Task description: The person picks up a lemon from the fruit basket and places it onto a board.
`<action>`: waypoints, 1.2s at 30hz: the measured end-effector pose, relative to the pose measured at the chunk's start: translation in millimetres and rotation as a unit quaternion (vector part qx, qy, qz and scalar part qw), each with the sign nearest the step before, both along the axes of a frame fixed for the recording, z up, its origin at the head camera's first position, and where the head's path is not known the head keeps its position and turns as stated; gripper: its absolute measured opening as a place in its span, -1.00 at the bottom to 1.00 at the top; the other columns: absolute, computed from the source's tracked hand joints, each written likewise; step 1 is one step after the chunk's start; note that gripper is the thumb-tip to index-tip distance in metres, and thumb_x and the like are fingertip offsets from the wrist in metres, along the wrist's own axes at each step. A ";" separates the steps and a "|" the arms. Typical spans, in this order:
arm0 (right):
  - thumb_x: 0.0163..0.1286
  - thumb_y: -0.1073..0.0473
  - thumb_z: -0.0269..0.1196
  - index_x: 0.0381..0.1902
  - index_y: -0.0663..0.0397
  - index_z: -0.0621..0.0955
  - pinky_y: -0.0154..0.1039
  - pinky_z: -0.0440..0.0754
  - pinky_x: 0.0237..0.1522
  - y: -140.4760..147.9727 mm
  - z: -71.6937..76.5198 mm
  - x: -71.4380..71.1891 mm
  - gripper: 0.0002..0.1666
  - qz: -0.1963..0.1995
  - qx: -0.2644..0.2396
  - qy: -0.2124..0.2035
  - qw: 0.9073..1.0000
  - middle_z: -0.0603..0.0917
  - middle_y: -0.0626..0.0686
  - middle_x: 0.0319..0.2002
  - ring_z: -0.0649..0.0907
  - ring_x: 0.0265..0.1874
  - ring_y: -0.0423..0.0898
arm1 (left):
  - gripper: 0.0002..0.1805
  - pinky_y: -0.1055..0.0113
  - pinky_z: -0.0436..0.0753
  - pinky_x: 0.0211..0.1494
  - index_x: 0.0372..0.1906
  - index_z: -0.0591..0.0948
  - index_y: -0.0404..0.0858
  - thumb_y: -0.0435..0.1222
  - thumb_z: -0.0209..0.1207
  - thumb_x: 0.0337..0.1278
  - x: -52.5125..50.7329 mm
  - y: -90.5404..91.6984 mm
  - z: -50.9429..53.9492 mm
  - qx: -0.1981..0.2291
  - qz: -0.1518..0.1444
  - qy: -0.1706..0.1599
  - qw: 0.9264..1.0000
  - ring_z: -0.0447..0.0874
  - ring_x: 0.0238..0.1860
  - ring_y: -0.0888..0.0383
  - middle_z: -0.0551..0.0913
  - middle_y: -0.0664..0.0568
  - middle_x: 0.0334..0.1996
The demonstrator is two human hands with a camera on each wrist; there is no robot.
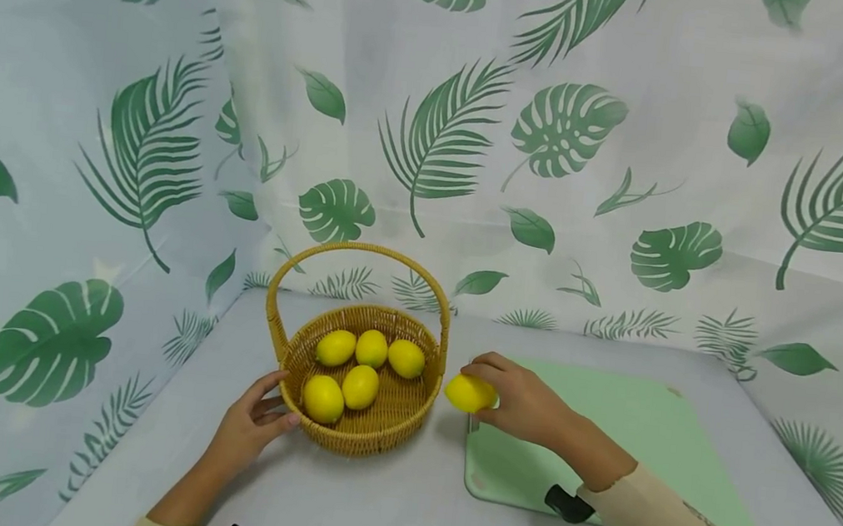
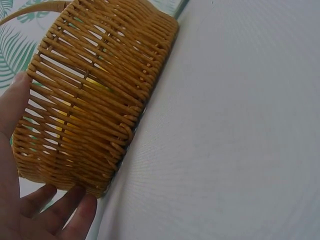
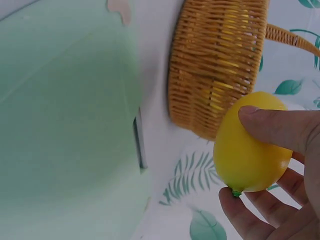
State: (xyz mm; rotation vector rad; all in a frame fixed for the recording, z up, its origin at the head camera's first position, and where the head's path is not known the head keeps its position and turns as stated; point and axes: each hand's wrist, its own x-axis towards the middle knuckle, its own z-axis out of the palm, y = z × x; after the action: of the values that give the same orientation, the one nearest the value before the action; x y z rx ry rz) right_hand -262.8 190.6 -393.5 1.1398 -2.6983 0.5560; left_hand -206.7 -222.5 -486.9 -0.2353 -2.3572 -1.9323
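Note:
A round wicker basket (image 1: 368, 444) with a tall arched handle stands on the table, and several yellow lemons (image 1: 360, 387) lie inside it. My left hand (image 1: 249, 428) holds the basket's left side, thumb toward the front and fingers farther back. In the left wrist view, the thumb and fingers (image 2: 80, 220) span the woven wall. Just right of the basket, my right hand (image 1: 522, 401) grips one lemon (image 1: 470, 393) above the near-left part of a green board. The right wrist view shows this lemon (image 3: 250, 150) between thumb and fingers, its green stem tip downward.
The pale green cutting board (image 1: 647, 433) lies flat on the right, beneath my right forearm. A white cloth (image 1: 369, 517) covers the table. Leaf-printed white curtain (image 1: 456, 216) closes off the back and sides. The basket's handle (image 1: 363, 248) arches over its opening.

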 end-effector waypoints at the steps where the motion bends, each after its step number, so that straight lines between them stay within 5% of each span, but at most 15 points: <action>1: 0.06 0.19 0.52 0.15 0.02 0.58 -0.13 0.58 0.05 1.8 -0.3 -0.1 -0.35 -0.003 0.000 0.001 1.000 0.52 -0.09 0.10 0.56 0.02 -0.10 | -0.20 0.30 0.63 -0.03 0.44 0.25 -0.20 -0.34 0.36 0.12 0.1 0.3 -0.1 -0.001 0.002 0.000 1.000 0.51 0.14 -0.24 0.19 -0.28 0.41; 21: 0.04 0.25 0.52 0.11 0.03 0.59 -0.08 0.60 -0.01 26.7 -23.9 -9.5 -0.38 -0.050 0.012 -0.016 0.999 0.53 -0.04 0.07 0.57 -0.04 -0.05 | -0.17 0.29 0.63 -0.02 0.45 0.26 -0.14 -0.25 0.40 0.08 -5.2 -0.7 -6.4 -0.021 0.016 -0.001 1.000 0.51 0.15 -0.21 0.22 -0.23 0.40; 36: 0.01 0.34 0.50 0.07 0.14 0.60 0.06 0.57 0.04 40.1 -33.8 -34.1 -0.40 -0.070 0.023 -0.015 0.997 0.55 0.07 0.05 0.59 -0.04 0.07 | -0.23 0.36 0.60 0.01 0.42 0.31 -0.05 -0.21 0.38 0.11 -5.3 -2.5 -7.5 -0.057 0.030 0.018 0.998 0.53 0.14 -0.11 0.29 -0.17 0.37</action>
State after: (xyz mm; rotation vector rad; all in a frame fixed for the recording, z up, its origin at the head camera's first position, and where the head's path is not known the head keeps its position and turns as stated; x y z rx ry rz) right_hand -296.8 230.7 -427.3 0.9494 -2.8020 0.4958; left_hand -212.0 -225.0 -494.4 -0.2019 -2.4252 -1.7536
